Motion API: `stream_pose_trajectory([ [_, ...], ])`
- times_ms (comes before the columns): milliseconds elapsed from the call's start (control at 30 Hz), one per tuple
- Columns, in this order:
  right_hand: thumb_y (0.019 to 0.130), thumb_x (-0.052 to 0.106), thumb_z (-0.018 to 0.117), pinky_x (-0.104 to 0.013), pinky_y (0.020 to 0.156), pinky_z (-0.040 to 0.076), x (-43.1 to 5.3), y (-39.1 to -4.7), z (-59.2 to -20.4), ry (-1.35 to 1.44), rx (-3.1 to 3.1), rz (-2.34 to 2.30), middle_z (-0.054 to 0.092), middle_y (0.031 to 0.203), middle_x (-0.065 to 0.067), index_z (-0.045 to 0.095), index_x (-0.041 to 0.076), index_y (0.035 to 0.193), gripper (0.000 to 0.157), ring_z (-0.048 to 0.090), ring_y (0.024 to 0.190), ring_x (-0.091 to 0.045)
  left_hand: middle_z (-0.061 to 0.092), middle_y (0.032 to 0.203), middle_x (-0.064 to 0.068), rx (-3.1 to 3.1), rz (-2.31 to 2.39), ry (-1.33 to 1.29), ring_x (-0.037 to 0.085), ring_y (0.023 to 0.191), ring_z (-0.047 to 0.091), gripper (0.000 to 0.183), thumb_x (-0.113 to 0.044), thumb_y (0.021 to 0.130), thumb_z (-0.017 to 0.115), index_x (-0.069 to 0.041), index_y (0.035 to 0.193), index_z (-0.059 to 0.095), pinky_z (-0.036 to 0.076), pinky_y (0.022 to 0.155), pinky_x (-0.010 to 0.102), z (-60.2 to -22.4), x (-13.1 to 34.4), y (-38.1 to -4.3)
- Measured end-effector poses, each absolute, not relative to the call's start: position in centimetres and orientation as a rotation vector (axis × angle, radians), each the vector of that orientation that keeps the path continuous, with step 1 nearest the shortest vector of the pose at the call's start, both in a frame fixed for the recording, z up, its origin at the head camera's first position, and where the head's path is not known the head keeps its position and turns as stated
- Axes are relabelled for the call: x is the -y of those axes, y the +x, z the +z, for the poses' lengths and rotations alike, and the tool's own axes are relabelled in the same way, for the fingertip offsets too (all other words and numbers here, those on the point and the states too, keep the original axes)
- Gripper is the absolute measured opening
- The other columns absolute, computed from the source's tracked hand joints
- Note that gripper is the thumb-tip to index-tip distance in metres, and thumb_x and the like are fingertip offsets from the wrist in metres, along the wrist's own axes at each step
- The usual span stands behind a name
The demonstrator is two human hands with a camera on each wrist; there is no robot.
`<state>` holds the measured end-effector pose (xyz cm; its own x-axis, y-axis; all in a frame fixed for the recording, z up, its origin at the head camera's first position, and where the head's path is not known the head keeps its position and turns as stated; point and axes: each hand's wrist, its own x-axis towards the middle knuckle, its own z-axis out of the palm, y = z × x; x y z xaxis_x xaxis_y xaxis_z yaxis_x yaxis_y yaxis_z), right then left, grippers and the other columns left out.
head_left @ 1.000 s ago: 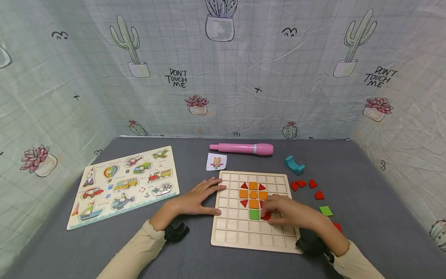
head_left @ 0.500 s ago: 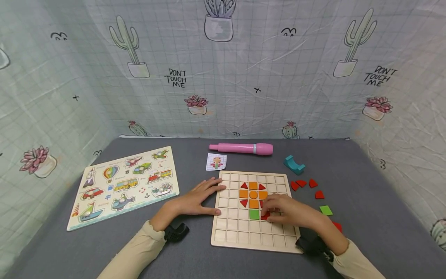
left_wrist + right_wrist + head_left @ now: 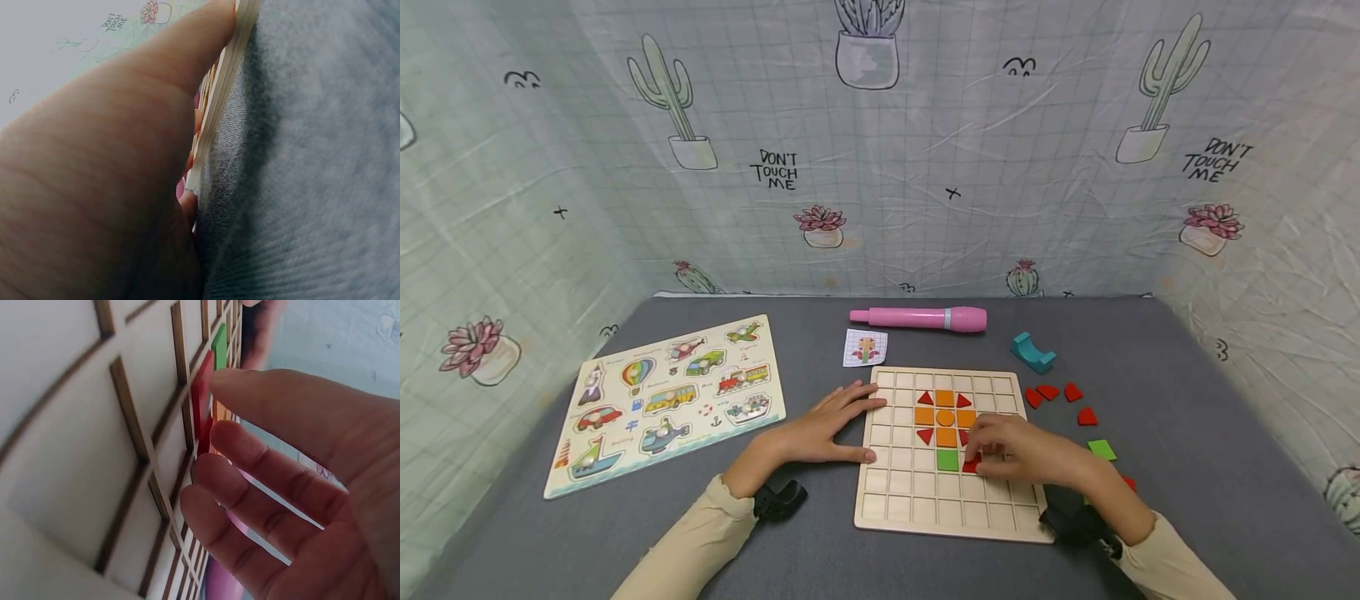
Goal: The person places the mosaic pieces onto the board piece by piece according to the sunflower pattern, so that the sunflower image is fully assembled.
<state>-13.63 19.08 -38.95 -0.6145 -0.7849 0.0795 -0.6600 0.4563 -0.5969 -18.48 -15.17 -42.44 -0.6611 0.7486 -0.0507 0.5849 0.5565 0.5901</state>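
Observation:
A wooden grid board (image 3: pixel 917 510) lies flat on the grey table. My left hand (image 3: pixel 816 433) rests along its left edge with fingers spread; thumb and fingertips touch the border. Over the board's right half, my right hand (image 3: pixel 1026 450) holds a red tile (image 3: pixel 972 465) between thumb and fingers, right of a green square (image 3: pixel 947 460). In the right wrist view the thumb tip meets the face of the red tile (image 3: pixel 202 387), which sits at the grid; the index finger is largely hidden. Orange squares surround an orange disc (image 3: pixel 945 418), with red triangles at the corners, one partly covered.
Several loose red pieces (image 3: pixel 1087 416) and a green square (image 3: pixel 1102 450) lie right of the board. Behind it are a teal arch block (image 3: pixel 1033 354), a pink microphone-like toy (image 3: pixel 917 319) and a small pattern card (image 3: pixel 865 347). A vehicle picture puzzle (image 3: pixel 670 408) occupies the left.
My right hand shifts very slightly around the red tile, which settles a little squarer beside the green square. The left hand stays on the board's edge.

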Motion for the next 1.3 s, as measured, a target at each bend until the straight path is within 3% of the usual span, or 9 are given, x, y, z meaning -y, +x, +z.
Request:
stream_pose_trajectory([
  [167,0.091,0.011,0.070,-0.023,0.067,0.052,-20.1,-13.9,-38.5,-1.144,-2.537,-0.893,0.061,0.097,0.003,0.071,0.014,0.094,0.005,0.053,0.079,-0.004,0.016,0.162,0.006,-2.494,0.789,1.091,0.033,0.150,0.003,0.078,-0.046,0.089,0.068,-0.020,0.153,0.032,0.006,0.119,0.057,-42.4,15.1,-18.5],
  [600,0.089,0.004,0.070,-0.026,0.068,0.054,-24.5,-15.5,-38.8,-1.063,-2.760,-0.949,0.062,0.098,-0.001,0.070,0.010,0.095,0.009,0.053,0.080,-0.002,0.016,0.163,0.005,-2.495,0.783,1.087,0.032,0.150,0.003,0.079,-0.048,0.089,0.067,-0.022,0.154,0.031,0.006,0.120,0.056,-42.3,15.2,-18.5],
  [867,0.085,0.000,0.073,-0.023,0.054,0.041,-26.5,-15.9,-39.3,-0.919,-2.927,-0.966,0.060,0.101,-0.010,0.068,0.004,0.099,0.015,0.047,0.071,-0.007,0.016,0.162,0.006,-2.493,0.796,1.094,0.033,0.150,0.003,0.079,-0.047,0.089,0.068,-0.021,0.153,0.031,0.006,0.119,0.057,-42.4,15.2,-18.4],
  [1133,0.086,0.005,0.072,-0.029,0.062,0.043,-27.3,-16.2,-39.6,-0.793,-2.953,-0.785,0.058,0.113,-0.022,0.066,-0.003,0.111,0.026,0.049,0.075,-0.012,0.016,0.162,0.005,-2.489,0.804,1.088,0.033,0.150,0.003,0.079,-0.049,0.089,0.067,-0.021,0.153,0.031,0.007,0.119,0.059,-42.5,15.2,-18.4],
  [1300,0.086,0.001,0.070,-0.027,0.061,0.040,-27.4,-16.3,-39.7,-0.790,-2.943,-0.779,0.058,0.108,-0.019,0.065,-0.006,0.115,0.030,0.044,0.071,-0.009,0.016,0.162,0.006,-2.491,0.800,1.086,0.033,0.150,0.003,0.079,-0.049,0.089,0.068,-0.021,0.153,0.031,0.007,0.119,0.058,-42.4,15.2,-18.4],
])
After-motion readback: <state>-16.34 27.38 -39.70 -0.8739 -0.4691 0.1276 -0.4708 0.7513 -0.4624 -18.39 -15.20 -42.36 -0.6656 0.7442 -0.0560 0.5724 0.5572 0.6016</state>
